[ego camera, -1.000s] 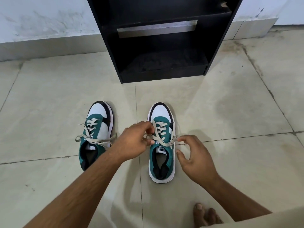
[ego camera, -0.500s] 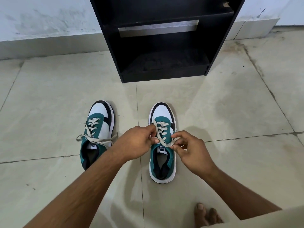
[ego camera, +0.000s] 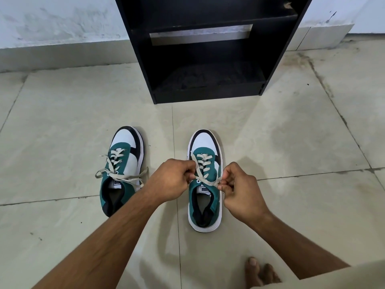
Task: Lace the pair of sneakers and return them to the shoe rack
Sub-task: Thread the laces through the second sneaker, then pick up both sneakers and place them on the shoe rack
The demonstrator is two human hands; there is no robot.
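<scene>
The rack is running off the top edge, so only its lower shelves are showing. The left hand is covering the left side of the right sneaker, and the right hand is hiding that shoe's right edge. Curled fingers are concealing the lace ends, so the grip itself is staying unclear. The left arm is overlapping the left sneaker at its heel. Toes are being cut off by the bottom edge.
</scene>
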